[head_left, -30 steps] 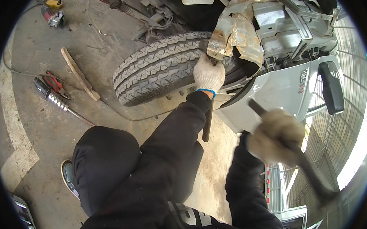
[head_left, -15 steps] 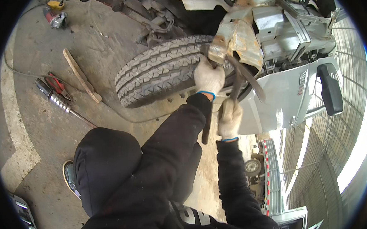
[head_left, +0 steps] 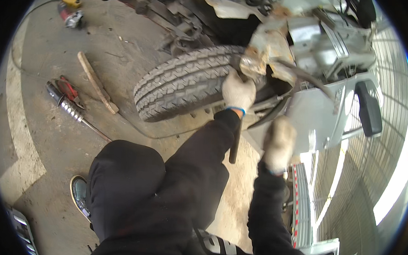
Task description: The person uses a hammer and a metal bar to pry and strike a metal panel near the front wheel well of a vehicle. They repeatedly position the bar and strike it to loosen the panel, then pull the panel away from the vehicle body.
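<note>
Clenching a hammer, right grip closed, left grip wrapped around dark bar

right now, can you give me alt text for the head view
A blurred, gloved right hand grips a hammer-like tool near rusty vehicle metal. The gloved left hand holds a dark bar by a tyre.

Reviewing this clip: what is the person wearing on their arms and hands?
The left glove is off-white and looks knitted, with a bright blue band at the wrist. The right glove is similarly pale, but blurred, so its texture can't be made out. The left sleeve and right sleeve are long and black.
</note>
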The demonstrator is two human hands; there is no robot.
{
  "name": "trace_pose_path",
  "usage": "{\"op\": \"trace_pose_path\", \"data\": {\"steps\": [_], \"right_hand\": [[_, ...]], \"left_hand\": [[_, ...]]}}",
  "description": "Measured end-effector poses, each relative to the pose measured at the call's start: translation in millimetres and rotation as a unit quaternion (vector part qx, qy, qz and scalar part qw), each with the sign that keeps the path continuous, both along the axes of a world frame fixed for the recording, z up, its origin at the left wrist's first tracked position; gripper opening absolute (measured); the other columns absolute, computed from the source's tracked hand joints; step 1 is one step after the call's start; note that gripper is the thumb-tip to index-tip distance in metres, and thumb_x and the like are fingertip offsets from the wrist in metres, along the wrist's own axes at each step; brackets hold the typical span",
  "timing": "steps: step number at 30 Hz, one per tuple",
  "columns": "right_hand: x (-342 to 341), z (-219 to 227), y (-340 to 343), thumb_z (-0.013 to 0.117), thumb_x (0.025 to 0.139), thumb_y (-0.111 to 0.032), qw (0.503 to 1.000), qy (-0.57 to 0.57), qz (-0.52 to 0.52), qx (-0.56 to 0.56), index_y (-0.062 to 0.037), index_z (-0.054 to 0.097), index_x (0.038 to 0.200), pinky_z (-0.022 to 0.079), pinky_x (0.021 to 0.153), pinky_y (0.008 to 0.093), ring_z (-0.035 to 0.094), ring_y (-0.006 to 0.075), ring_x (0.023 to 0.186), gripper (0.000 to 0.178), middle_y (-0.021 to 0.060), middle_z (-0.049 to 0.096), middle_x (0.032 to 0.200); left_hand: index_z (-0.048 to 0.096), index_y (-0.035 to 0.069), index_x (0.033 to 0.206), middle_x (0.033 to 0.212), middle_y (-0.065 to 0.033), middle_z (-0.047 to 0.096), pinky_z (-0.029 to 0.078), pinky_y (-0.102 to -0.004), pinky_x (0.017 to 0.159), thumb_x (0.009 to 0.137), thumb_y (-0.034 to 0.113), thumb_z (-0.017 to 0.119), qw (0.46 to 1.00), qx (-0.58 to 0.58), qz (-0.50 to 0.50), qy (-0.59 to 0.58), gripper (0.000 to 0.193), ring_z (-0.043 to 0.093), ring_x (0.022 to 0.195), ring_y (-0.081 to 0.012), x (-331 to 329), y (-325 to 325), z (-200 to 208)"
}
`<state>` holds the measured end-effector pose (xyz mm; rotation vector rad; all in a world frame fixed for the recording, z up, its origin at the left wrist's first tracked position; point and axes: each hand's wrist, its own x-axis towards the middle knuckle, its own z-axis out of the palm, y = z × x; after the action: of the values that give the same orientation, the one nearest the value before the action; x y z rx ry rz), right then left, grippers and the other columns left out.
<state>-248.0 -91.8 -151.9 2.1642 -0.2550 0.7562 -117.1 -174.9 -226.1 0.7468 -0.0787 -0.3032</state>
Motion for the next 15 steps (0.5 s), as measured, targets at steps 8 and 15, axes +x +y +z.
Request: {"op": "trace_pose_path", "data": {"steps": [8, 15], "right_hand": [[3, -2, 17, 0.048, 0.095, -0.021, 0.93, -0.056, 0.27, 0.245, -0.0074, 0.048, 0.07, 0.036, 0.046, 0.0308, 0.041, 0.0159, 0.049, 0.029, 0.0025, 0.044, 0.058], [6, 28, 58, 0.053, 0.09, -0.02, 0.814, -0.251, 0.243, 0.464, -0.0055, 0.052, 0.09, 0.032, 0.039, 0.0243, 0.04, 0.0108, 0.045, 0.015, 0.0003, 0.045, 0.06]], "left_hand": [[0.059, -0.003, 0.092, 0.084, -0.0282, 0.066, 0.05, -0.0504, 0.077, 0.079, 0.019, 0.065, 1.0, 0.026, -0.015, -0.008, 0.025, 0.063, 0.087, -0.0463, 0, 1, 0], [0.059, 0.0, 0.103, 0.094, -0.0266, 0.067, 0.05, -0.0472, 0.083, 0.081, 0.018, 0.063, 0.998, 0.05, -0.04, -0.022, 0.029, 0.062, 0.095, -0.0445, 2, 7, 1]]}}
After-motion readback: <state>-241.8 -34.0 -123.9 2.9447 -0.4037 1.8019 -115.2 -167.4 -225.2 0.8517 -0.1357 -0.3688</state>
